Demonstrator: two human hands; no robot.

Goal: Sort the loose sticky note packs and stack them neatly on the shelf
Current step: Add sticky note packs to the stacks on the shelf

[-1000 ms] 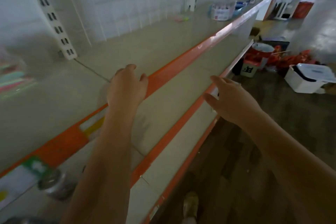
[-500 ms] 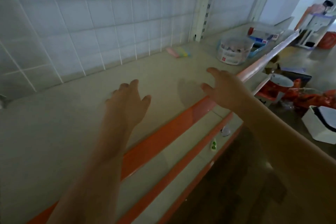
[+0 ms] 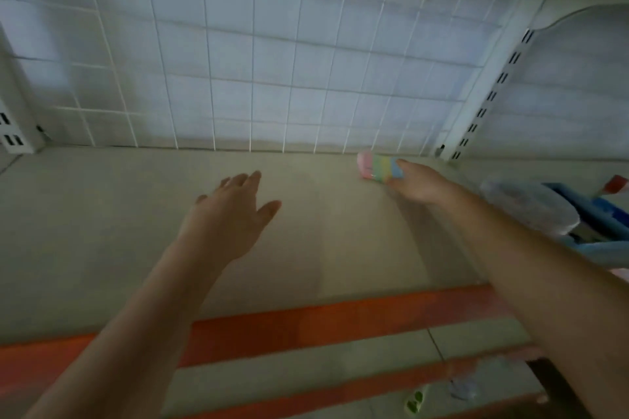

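Note:
A pastel sticky note pack (image 3: 376, 168), striped pink, yellow, green and blue, lies at the back of the beige shelf (image 3: 136, 248) near the wire grid wall. My right hand (image 3: 420, 182) reaches it, with a finger over its right end and the thumb under its near edge. My left hand (image 3: 231, 214) hovers over the bare shelf to the left, fingers spread and holding nothing.
A white tub (image 3: 534, 211) and blue packaging (image 3: 592, 214) sit on the shelf at the right. A slotted white upright (image 3: 486, 102) stands behind the pack. An orange rail (image 3: 306, 323) edges the shelf front, with lower shelves beneath.
The view has swung to face the shelf's back wall. Both hands moved forward over the shelf, and my right hand has reached the pastel pack at the back.

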